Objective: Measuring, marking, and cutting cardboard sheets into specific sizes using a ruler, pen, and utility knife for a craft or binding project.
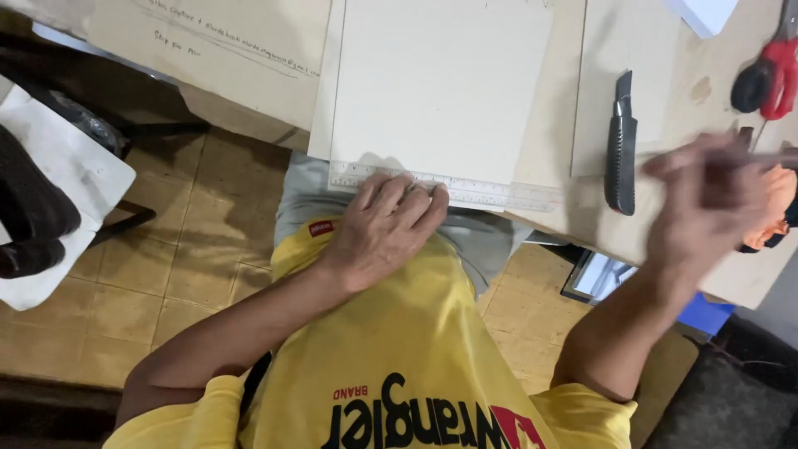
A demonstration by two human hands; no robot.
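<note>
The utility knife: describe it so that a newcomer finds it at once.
Start at the wooden table and go right of the big pale card sheet. The utility knife lies there lengthwise, dark grey and slim, unlike the red-handled scissors farther right.

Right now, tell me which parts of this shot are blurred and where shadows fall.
Head view: the right hand is smeared by motion blur, and the thin thing in it cannot be made out; the left hand, the clear ruler it presses and the utility knife are sharp; the left hand casts a soft shadow onto the pale board.
</note>
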